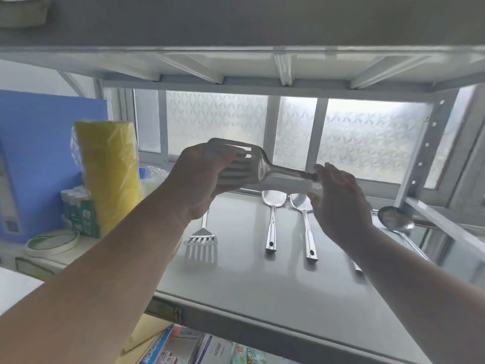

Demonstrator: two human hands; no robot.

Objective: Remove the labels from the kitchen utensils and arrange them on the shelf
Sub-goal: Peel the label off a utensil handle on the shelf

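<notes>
Both forearms fill the lower frame, reaching up and forward over the metal shelf (249, 285). Left hand (199, 179) is clamped around the blade of a slotted spatula (252, 166), thumb on top, fingers under; the spatula is held in the air above the shelf's back edge, handle pointing right. It is shiny steel, with long slots in the flat blade and a narrow neck going into a thin handle. Right hand (338, 200) is loose, fingers spread, fingertips at the handle's end; cannot tell if they actually pinch it or any label there, that spot is blurred.

On the shelf below: a second slotted spatula (200, 240) lying flat, blade toward the camera, partly hidden by the left wrist. Just right of it two solid spatulas (273, 219) (305, 222) lie side by side, blades to the back, handles toward the camera, close but not touching. A ladle (393, 222) sits at the right edge, its handle mostly hidden behind the right forearm.

Left of the shelf: a yellow roll in clear plastic (110, 174) standing upright, a green packet (81, 216) at its base, a tape ring (52, 241), a blue board (39, 153) behind. Frosted window (367, 137) at the back, backlit. Upper shelf underside (236, 67) overhead. Boxed goods (210, 348) on the tier below.
</notes>
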